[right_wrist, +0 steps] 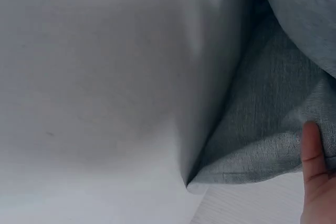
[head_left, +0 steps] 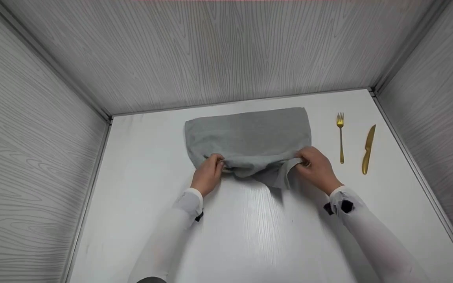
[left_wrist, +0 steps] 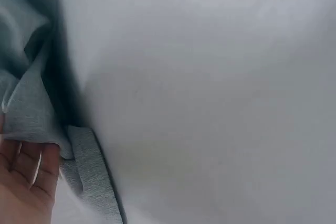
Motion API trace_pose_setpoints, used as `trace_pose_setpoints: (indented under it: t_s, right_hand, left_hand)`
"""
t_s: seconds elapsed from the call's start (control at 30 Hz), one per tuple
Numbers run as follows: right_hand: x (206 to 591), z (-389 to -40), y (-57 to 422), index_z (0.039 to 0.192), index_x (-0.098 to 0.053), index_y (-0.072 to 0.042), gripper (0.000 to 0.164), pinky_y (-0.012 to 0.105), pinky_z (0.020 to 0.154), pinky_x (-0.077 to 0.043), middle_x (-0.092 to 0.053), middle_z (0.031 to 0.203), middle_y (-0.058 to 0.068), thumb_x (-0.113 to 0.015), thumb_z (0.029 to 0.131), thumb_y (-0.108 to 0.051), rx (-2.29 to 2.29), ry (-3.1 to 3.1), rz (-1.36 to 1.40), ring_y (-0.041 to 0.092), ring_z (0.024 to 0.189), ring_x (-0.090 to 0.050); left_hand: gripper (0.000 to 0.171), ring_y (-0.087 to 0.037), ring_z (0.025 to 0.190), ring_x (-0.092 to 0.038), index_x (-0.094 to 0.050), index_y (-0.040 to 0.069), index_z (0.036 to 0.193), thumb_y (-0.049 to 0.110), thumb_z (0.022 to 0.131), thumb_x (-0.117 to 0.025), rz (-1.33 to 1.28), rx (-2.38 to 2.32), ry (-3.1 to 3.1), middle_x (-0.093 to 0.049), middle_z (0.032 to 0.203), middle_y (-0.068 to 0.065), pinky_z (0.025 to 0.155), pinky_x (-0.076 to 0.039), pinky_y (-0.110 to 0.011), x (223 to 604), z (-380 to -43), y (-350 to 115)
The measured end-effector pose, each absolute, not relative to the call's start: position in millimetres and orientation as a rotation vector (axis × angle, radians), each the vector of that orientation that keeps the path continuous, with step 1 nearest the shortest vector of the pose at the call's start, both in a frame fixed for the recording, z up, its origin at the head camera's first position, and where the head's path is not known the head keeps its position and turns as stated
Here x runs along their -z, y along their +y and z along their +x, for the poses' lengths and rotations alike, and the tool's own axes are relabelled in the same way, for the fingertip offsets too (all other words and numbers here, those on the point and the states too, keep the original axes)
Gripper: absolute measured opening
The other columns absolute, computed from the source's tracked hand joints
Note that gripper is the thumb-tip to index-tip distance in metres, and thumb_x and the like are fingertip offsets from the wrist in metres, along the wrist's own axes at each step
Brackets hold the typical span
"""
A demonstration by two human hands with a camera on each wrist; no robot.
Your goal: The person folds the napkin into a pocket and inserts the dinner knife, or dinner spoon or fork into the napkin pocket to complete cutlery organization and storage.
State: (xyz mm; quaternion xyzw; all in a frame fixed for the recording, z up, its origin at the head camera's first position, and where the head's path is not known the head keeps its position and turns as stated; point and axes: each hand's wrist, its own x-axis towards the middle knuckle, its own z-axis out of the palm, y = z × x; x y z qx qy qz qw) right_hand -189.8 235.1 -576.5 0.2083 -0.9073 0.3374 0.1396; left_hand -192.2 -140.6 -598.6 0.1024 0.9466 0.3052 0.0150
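A grey cloth [head_left: 250, 131] lies on the white table, its far part flat and its near edge bunched and lifted. My left hand [head_left: 208, 173] pinches the near edge at the left, fingers curled into the folds. At the right, my right hand [head_left: 316, 168] grips the same edge, and a loose corner of fabric hangs down beside it. In the left wrist view, fingers [left_wrist: 48, 169] are tucked against the folded cloth [left_wrist: 31, 98]. One finger [right_wrist: 313, 153] presses on the cloth [right_wrist: 262, 108] in the right wrist view, near a pointed corner that droops toward the table.
To the right of the cloth lie a gold fork [head_left: 340, 137] and, farther right, a gold knife [head_left: 368, 150]. Grey wood-grain panels [head_left: 226, 51] enclose the white table [head_left: 144, 169] at the back and both sides.
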Motion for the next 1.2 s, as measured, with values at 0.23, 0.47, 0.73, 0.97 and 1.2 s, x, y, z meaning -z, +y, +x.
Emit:
trace_pose_setpoints:
  t_s: [0.23, 0.47, 0.73, 0.97, 1.2]
  right_hand:
    - [569.1, -197.1, 240.3, 0.077, -0.057, -0.019, 0.032, 0.031, 0.060, -0.039, -0.055, 0.071, -0.001, -0.052, 0.103, -0.036, -1.285, -2.694, 0.248, 0.018, 0.064, -0.048]
    - [573.3, -215.1, 247.6, 0.085, -0.054, -0.011, 0.052, 0.038, 0.046, -0.050, -0.051, 0.056, 0.001, -0.041, 0.102, -0.059, -1.690, -2.745, -0.185, 0.020, 0.045, -0.052]
    - [588.2, -227.6, 259.6, 0.135, -0.054, -0.009, 0.040, 0.039, 0.068, -0.052, -0.061, 0.109, 0.015, -0.035, 0.107, -0.030, -1.538, -2.940, -0.287, 0.024, 0.079, -0.059]
    - [598.7, -230.7, 254.7, 0.144, -0.049, -0.004, 0.054, 0.059, 0.104, -0.041, -0.056, 0.138, 0.024, -0.045, 0.090, 0.001, -1.100, -3.053, 0.025, 0.046, 0.127, -0.049]
    - [598.2, -232.3, 238.8, 0.145, -0.050, -0.013, 0.045, 0.049, 0.103, -0.044, -0.059, 0.133, 0.014, -0.050, 0.101, -0.024, -1.443, -2.934, -0.031, 0.030, 0.122, -0.055]
  left_hand:
    - [0.027, -0.013, 0.067, -0.057, -0.056, 0.023, 0.124, 0.040, 0.107, -0.045, 0.260, -1.100, 2.933, -0.062, 0.086, 0.007, 0.060, -0.047, -0.033, 585.4, -198.5, -149.8]
    - [0.015, -0.020, 0.108, -0.057, -0.062, 0.018, 0.116, 0.020, 0.102, -0.058, 0.349, -0.977, 3.203, -0.059, 0.115, -0.002, 0.091, -0.050, -0.038, 580.9, -202.1, -138.0]
    - [0.015, -0.015, 0.090, -0.065, -0.067, 0.019, 0.112, 0.020, 0.097, -0.064, 1.255, -0.513, 3.111, -0.065, 0.107, 0.001, 0.073, -0.056, -0.032, 588.4, -180.1, -119.3]
    - [0.026, -0.022, 0.125, -0.056, -0.067, 0.026, 0.127, 0.023, 0.102, -0.058, 1.122, -0.056, 3.079, -0.058, 0.138, 0.001, 0.100, -0.051, -0.039, 607.2, -184.5, -112.3]
    - [0.036, -0.026, 0.125, -0.056, -0.060, 0.025, 0.137, 0.030, 0.101, -0.060, 0.864, -0.160, 3.055, -0.058, 0.138, -0.003, 0.099, -0.050, -0.044, 620.6, -194.9, -106.8]
